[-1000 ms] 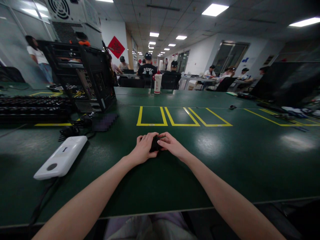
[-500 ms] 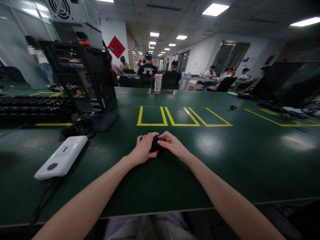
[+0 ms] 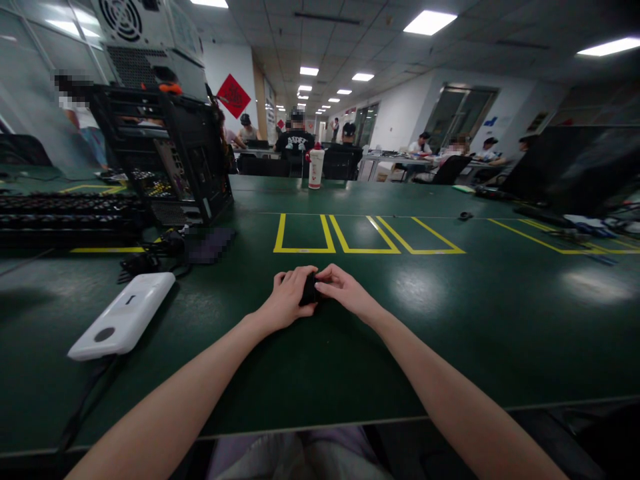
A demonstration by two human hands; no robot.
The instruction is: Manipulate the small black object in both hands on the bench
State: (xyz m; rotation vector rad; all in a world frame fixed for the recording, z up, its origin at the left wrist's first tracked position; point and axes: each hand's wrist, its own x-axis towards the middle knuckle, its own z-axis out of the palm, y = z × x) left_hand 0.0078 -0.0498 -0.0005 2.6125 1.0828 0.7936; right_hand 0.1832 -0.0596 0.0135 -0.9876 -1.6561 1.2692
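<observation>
A small black object (image 3: 309, 289), blocky in shape, is between my hands just above or on the green table (image 3: 320, 373); its exact kind I cannot make out. My left hand (image 3: 289, 293) wraps round it from the left, thumb on the near side and fingers over the far side. From the right, my right hand (image 3: 341, 288) pinches at its right edge with thumb and forefinger. Most of the object is covered by fingers. Beyond the hands, yellow tape outlines (image 3: 305, 251) mark the tabletop.
A white power bank-like device (image 3: 125, 313) with a cable lies at left. Behind it stand an open black computer case (image 3: 175, 147) and dark cables (image 3: 143, 260). A white cup (image 3: 315, 168) stands at the far edge. Several people sit at tables beyond.
</observation>
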